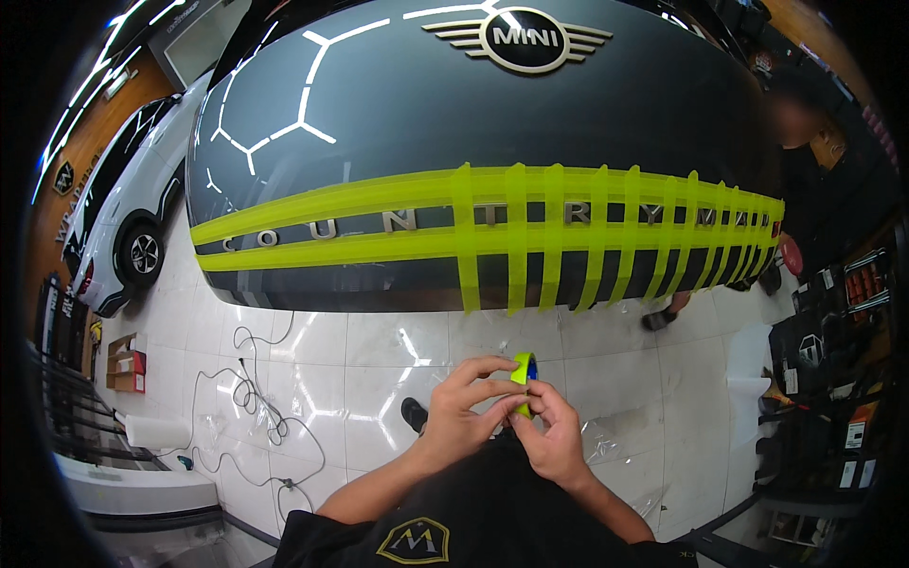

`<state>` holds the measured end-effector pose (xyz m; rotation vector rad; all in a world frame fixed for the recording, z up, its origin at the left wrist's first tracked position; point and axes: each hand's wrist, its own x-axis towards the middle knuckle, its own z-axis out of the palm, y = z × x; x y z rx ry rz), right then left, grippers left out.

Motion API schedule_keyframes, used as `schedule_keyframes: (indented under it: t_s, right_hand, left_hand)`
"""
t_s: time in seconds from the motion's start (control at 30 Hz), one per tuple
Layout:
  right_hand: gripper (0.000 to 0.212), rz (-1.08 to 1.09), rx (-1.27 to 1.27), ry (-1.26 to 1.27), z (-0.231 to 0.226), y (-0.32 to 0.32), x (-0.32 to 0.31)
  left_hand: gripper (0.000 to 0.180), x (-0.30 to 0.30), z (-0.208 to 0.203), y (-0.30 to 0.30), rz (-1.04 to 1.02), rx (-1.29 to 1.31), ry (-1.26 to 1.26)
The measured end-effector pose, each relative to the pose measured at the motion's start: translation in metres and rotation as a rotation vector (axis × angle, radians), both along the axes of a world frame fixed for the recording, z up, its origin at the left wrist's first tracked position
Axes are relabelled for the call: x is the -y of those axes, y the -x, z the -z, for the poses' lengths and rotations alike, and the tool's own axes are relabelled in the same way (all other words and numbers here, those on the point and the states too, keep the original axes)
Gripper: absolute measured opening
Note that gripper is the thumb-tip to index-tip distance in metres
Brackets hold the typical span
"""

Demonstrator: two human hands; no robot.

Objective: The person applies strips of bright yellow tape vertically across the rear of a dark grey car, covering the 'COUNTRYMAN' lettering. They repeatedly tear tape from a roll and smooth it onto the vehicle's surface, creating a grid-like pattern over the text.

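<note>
Both hands are in front of my body, below the rear edge of a dark grey car panel [379,114]. Between them is a small roll of yellow-green tape [523,361] with a blue inner side. My left hand [459,412] is closed, its fingertips pinching the roll's left side. From the other side my right hand [551,437] grips it, thumb and fingers close to the left fingertips. Two long bands of the same tape [327,254] run above and below a row of metal letters [323,228]. Several short upright strips [517,270] cross them from the middle rightward.
A winged emblem [525,40] sits high on the panel. A white car [147,204] stands at left. Cables [254,388] lie on the tiled floor [379,331] near a cardboard box [126,364]. Clear film [606,443] lies right of my hands. Another person [805,170] is at far right.
</note>
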<state>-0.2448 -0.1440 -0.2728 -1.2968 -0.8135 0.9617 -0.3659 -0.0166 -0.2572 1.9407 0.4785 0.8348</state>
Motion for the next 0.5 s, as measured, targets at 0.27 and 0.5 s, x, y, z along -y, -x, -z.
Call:
schedule_keyframes:
  t_s: [0.27,0.5]
  right_hand:
    - [0.022,0.061,-0.001,0.005,-0.002,0.034,-0.043]
    - [0.026,0.026,-0.022,0.094,-0.019,0.077,-0.072]
  left_hand:
    - [0.02,-0.042,-0.024,0.033,-0.043,0.028,-0.451]
    - [0.025,-0.105,-0.079,0.079,0.218,-0.15,-0.324]
